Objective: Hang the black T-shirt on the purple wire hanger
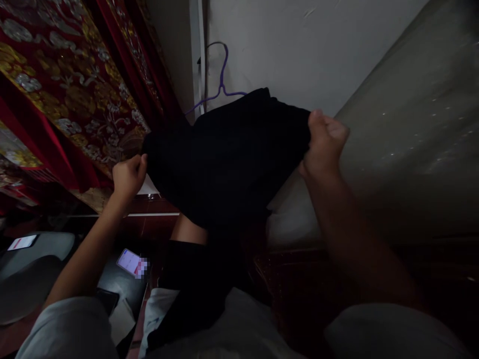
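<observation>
A black garment (228,159) is stretched out in front of me, its exact kind lost in the dim light. My left hand (129,174) is closed on its left edge. At the upper right corner, my right hand (326,142) grips the cloth in a fist. The fabric hangs between both hands and sags toward my legs. Behind its upper edge shows a purple clothes hanger (222,85), hook upward against the wall; whether the garment touches the hanger cannot be made out.
Red and gold patterned curtains (71,89) hang at the left. A pale wall (292,50) stands ahead, with a shiny grey sheet (407,139) on the right. Lower left, a lit phone (130,262) and another phone (23,242) lie on dark seats (56,244).
</observation>
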The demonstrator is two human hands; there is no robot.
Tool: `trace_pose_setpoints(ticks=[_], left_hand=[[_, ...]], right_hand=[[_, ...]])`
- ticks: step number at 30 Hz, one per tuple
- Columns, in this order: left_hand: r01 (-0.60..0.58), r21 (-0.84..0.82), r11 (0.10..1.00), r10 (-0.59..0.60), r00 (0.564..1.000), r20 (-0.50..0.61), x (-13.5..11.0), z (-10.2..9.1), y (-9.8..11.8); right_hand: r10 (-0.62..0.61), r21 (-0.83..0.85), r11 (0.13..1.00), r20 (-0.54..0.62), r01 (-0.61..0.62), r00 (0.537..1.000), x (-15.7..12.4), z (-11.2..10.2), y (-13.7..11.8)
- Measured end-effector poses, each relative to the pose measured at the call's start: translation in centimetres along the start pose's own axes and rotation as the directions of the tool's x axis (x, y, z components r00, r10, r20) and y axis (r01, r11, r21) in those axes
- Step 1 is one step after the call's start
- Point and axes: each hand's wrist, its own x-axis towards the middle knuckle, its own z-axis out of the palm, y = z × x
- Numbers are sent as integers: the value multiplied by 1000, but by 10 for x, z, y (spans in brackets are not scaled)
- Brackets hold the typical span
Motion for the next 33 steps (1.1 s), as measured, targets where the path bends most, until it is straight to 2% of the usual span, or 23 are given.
trace_pose_setpoints(ticks=[2,4,6,8,10,12,13,14,15,16,18,19,21,22,23,24,25,26,27,29,30,31,33], left_hand=[[-69,17,997,67,994,91,-5,-3,21],[-151,17,988,145,970,196,-7,-5,41],[-169,-50,984,175,969,175,-3,-8,57],[-109,-212,971,119,992,34,6,-12,67],[-35,-422,906,9,998,-64,17,-16,74],[54,-605,794,-68,998,-1,29,-16,84],[112,-683,722,-87,994,72,34,-16,90],[176,-747,641,-96,984,149,37,-15,98],[234,-796,558,-104,971,213,40,-14,107],[285,-827,484,-112,958,264,40,-14,116],[377,-845,381,-132,926,354,37,-18,131],[432,-831,351,-133,901,412,33,-21,136],[573,-753,322,-104,812,574,23,-31,140],[650,-689,320,-76,743,665,18,-37,139],[716,-613,333,-52,663,747,13,-43,136],[764,-535,361,-37,585,810,9,-49,133],[787,-470,400,-35,525,850,5,-55,129],[786,-424,450,-44,494,869,2,-60,126],[765,-397,506,-59,490,870,-1,-66,123],[677,-369,637,-83,536,840,-3,-76,120],[613,-351,708,-86,568,819,-4,-80,120],[541,-327,775,-83,600,796,-4,-84,121],[380,-285,880,-59,682,729,-3,-90,123]], right_hand=[[-37,44,998,-47,39,998,-6,8,-4],[-31,57,998,-29,32,999,-16,17,-11],[-45,61,997,-15,46,999,-29,24,-20],[-111,53,992,-54,114,992,-45,27,-30],[-175,11,984,-120,178,977,-67,27,-42],[-242,-62,970,-110,236,964,-94,24,-56],[-300,-96,951,-41,295,953,-109,23,-63],[-376,-116,916,89,384,922,-124,23,-69],[-447,-106,867,270,488,853,-138,23,-75],[-485,-66,817,459,573,744,-151,23,-79],[-448,65,780,752,622,483,-171,27,-83],[-404,119,796,835,594,374,-176,29,-83],[-351,209,843,912,495,213,-181,33,-77],[-343,247,866,927,434,155,-180,34,-73],[-335,269,888,934,373,123,-177,36,-68],[-322,267,908,938,322,129,-173,37,-63],[-295,239,928,940,285,173,-168,38,-57],[-256,187,946,932,264,256,-161,39,-52],[-215,122,957,907,264,363,-153,40,-47],[-185,-14,947,790,320,585,-134,44,-35],[-201,-80,929,713,362,672,-124,47,-29],[-223,-141,905,646,401,730,-113,49,-23],[-227,-215,879,598,426,768,-93,50,-12]])
